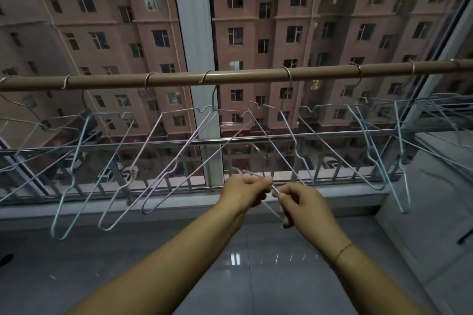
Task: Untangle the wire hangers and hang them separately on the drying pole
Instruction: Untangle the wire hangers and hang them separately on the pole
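On my feed, dim dusk light through the window (332,33), soft blur throughout, wide-angle curvature at edges, faint glints on the floor (153,263).

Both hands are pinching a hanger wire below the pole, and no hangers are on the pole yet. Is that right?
Not quite: the head view shows several hangers already hooked along the pole. The rest stands: left hand and right hand both pinch a wire below it.

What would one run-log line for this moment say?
left hand: pinches wire hanger | right hand: pinches same hanger | position: below drying pole | pole: other hangers hooked on it
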A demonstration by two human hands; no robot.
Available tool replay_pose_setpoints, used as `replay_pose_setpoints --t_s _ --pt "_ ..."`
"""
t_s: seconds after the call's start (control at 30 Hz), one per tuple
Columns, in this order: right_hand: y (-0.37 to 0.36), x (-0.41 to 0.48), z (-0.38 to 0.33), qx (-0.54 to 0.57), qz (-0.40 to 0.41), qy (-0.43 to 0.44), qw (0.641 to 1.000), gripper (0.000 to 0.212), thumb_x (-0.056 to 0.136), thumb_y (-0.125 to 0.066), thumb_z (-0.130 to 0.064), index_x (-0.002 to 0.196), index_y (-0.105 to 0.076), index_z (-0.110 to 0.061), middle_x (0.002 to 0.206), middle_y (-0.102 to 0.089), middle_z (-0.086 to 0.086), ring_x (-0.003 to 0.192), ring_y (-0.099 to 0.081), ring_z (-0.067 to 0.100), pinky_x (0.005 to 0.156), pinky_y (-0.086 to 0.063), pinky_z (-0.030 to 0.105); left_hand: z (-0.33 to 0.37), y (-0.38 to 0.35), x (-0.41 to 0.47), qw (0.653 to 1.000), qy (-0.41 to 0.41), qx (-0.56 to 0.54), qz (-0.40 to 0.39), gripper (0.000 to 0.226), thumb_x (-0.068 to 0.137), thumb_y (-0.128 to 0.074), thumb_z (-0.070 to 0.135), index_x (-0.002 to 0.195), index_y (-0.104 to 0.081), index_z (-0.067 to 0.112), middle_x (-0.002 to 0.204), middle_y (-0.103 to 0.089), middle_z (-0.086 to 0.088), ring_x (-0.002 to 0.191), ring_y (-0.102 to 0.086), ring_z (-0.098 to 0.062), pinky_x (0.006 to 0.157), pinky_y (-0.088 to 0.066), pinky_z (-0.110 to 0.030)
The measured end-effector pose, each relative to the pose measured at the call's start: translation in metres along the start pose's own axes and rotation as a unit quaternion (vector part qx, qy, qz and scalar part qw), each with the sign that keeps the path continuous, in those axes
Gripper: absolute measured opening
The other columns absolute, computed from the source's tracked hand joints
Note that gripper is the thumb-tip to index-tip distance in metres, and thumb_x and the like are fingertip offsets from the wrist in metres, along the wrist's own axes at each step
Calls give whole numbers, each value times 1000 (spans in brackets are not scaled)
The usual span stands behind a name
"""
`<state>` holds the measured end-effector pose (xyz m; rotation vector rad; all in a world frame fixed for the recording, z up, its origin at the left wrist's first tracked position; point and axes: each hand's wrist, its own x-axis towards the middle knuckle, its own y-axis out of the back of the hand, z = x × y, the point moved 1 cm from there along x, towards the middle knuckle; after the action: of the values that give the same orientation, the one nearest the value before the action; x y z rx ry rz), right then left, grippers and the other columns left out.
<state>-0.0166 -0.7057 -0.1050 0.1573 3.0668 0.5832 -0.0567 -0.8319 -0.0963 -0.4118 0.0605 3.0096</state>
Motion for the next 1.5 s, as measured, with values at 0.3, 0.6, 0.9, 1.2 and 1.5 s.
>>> replay_pose_setpoints --t_s 0.3,0.6,0.9,1.2,1.5 --pt "9 -6 -30 164 8 49 985 21 92 -49 -12 102 -64 -25 58 -58 6 51 -55 7 51 -49 19 46 -11 0 998 -28 -46 -40 12 87 -63 12 78 -69 7 69 -63 -6 44 -54 -4 51 -46 -15" --pt "7 25 -73 177 33 125 976 22 92 -50 -11 90 -64 -28 49 -53 2 44 -49 3 48 -41 12 99 -3 10 994 -80 -76 -18 16 90 -58 9 98 -68 -1 56 -62 1 30 -47 2 51 -45 -15" --pt "-5 59 -81 161 29 88 983 22 93 -48 -17 106 -67 -15 53 -54 5 59 -51 20 63 -47 29 105 8 34 996 -47 -62 35 16 90 -60 15 75 -64 9 35 -53 8 35 -48 -5 44 -41 -17" --pt "-3 66 -76 129 10 78 988 21 93 -49 -16 107 -64 -11 73 -68 7 66 -62 12 59 -52 20 100 33 13 997 -60 -45 22 20 89 -61 20 98 -69 4 81 -69 -8 73 -65 -14 70 -53 -22" --pt "0 15 -103 -5 62 220 974 25 89 -55 -20 113 -58 -26 102 -58 -13 88 -53 -8 67 -44 5 98 84 -13 968 -166 6 188 21 91 -57 22 106 -69 13 104 -69 -5 99 -61 -20 88 -50 -32"
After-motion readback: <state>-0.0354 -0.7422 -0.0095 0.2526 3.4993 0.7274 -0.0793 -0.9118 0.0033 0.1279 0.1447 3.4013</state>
